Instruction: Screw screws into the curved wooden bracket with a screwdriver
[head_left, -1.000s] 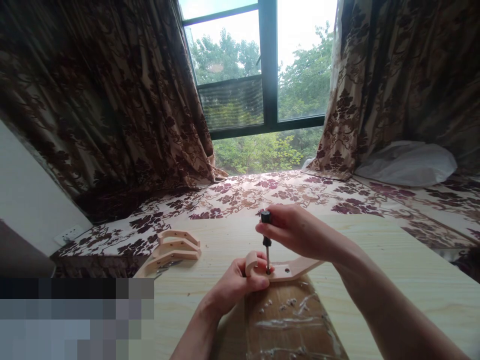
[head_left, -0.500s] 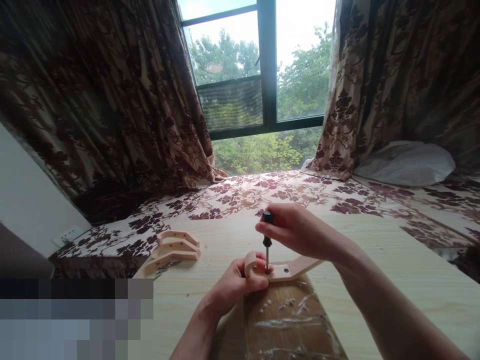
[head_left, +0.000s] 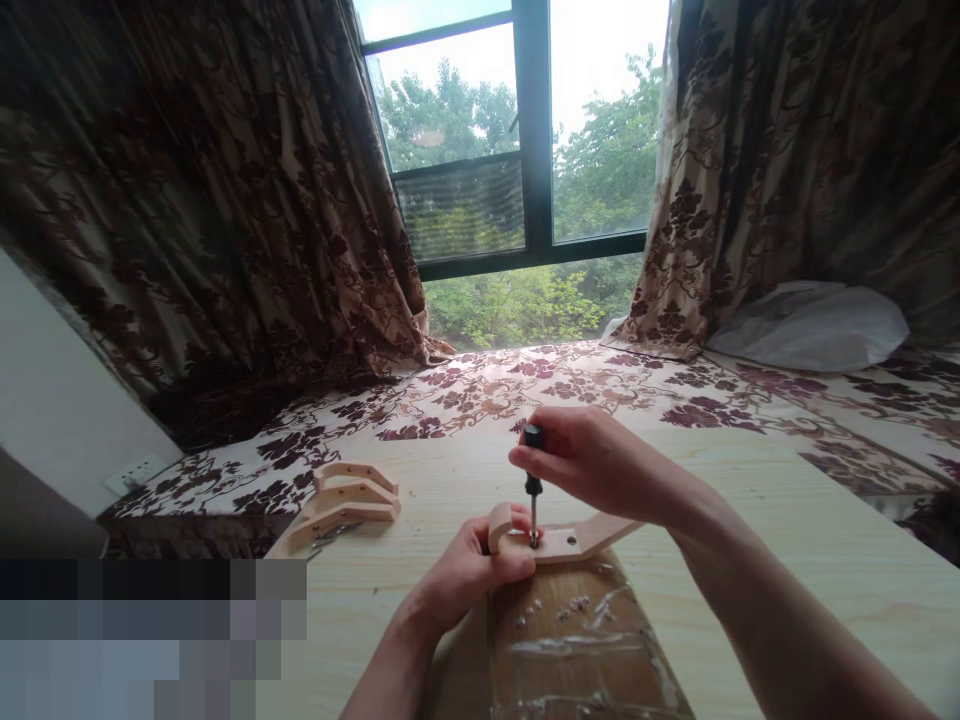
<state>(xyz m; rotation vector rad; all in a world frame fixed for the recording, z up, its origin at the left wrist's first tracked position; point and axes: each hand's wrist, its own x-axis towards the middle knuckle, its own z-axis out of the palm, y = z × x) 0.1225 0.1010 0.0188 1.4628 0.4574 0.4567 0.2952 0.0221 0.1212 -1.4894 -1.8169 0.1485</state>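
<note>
Screwdriver held upright over a pale wooden piece

The right hand has its grip closed around the black handle of the screwdriver, the fingers wrapped near the top. The shaft points straight down, its tip at a dark spot beside the curled end of the wooden piece; whether it sits on a screw is too small to tell. The left hand keeps its grip closed on that curled end, thumb in front and fingers behind. The piece lies crosswise at the far end of a brown block patched with clear tape; a second, dark hole shows to the right of the shaft. Small metal bits lie scattered on the block, just in front of the piece.

To the left, more wooden pieces rest close together on the surface, with thin dark metal items beside them. Beyond the surface spreads a floral cloth, and behind it a window stands between patterned curtains.
</note>
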